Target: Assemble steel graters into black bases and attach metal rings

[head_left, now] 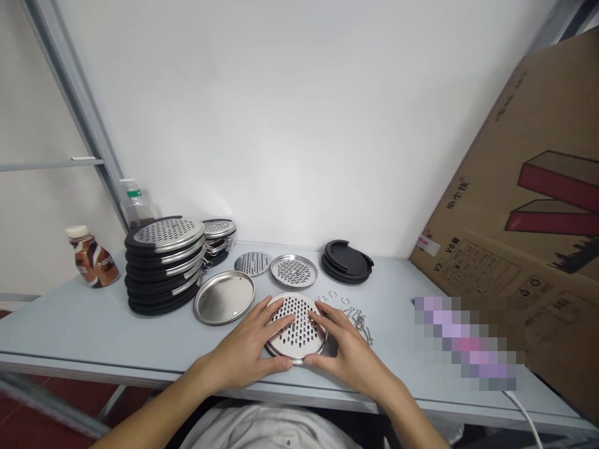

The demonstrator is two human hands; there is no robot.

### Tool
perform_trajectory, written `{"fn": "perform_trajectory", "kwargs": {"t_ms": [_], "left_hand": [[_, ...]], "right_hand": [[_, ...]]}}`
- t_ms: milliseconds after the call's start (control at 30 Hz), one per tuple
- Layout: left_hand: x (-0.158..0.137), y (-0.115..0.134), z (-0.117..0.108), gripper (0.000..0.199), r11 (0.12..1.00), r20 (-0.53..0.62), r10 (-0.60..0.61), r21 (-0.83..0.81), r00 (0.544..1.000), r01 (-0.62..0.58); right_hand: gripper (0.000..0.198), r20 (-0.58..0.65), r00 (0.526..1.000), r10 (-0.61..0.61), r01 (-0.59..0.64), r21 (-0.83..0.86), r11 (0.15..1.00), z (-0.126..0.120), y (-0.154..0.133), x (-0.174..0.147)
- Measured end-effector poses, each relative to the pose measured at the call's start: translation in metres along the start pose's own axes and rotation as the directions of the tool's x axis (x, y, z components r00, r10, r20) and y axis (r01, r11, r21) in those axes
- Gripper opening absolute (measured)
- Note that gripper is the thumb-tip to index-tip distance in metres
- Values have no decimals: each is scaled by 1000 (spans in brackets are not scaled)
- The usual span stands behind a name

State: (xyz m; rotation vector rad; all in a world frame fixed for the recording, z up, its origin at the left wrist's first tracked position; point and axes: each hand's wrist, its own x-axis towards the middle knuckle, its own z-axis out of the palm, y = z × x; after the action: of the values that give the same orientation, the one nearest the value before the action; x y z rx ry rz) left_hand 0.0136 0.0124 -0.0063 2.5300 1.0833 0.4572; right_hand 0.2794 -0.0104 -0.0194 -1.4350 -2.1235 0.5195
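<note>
A round metal grater plate [297, 335] with rows of slots lies on the table in front of me, on a rimmed metal piece. My left hand [250, 349] grips its left side, thumb at the front edge and fingers over the top. On the right side my right hand [344, 349] grips it the same way. Left of the plate is a plain shallow metal dish [224, 298]. Behind it lie a thin slotted disc [253, 264] and another rimmed grater plate [294, 272]. Small rings [332, 294] and metal chains [359, 321] lie beside my right hand.
A tall stack of black-rimmed graters [163, 262] stands left, a smaller stack [219, 231] behind it. Black round holders [347, 260] sit at the back. Left are a brown bottle [93, 259] and a clear bottle [135, 202]; right, a large cardboard box [491, 249] and a blurred-out object [463, 343].
</note>
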Motion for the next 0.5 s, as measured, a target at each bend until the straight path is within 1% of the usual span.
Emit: {"fn": "perform_trajectory", "kwargs": {"t_ms": [67,133,200,267,333,400,500], "left_hand": [[0,0,1,82,1000,-6,4,-2,1000,-4],[0,-1,1,79,1000,-8,7,3,1000,-7],[-1,-1,1,75,1000,-7,10,12,1000,-10],[-1,-2,1,75,1000,-9,14,11,1000,-14],[-1,-2,1,75,1000,-14,16,6,1000,-16],[-1,-3,1,75,1000,-18,15,0,1000,-15],[-1,-3,1,74,1000,-13,9,-7,1000,-9]], "right_hand": [[86,-6,1000,-5,5,10,1000,0,-1,-1],[87,-20,1000,-24,24,20,1000,-2,-2,-1],[79,-39,998,-43,44,30,999,-7,-4,3],[63,-68,997,-24,27,34,999,-15,-4,12],[52,-119,991,63,-64,-2,998,-26,0,29],[47,-193,973,128,-159,-153,975,-39,8,52],[34,-262,946,190,-255,-240,937,-56,27,90]]}}
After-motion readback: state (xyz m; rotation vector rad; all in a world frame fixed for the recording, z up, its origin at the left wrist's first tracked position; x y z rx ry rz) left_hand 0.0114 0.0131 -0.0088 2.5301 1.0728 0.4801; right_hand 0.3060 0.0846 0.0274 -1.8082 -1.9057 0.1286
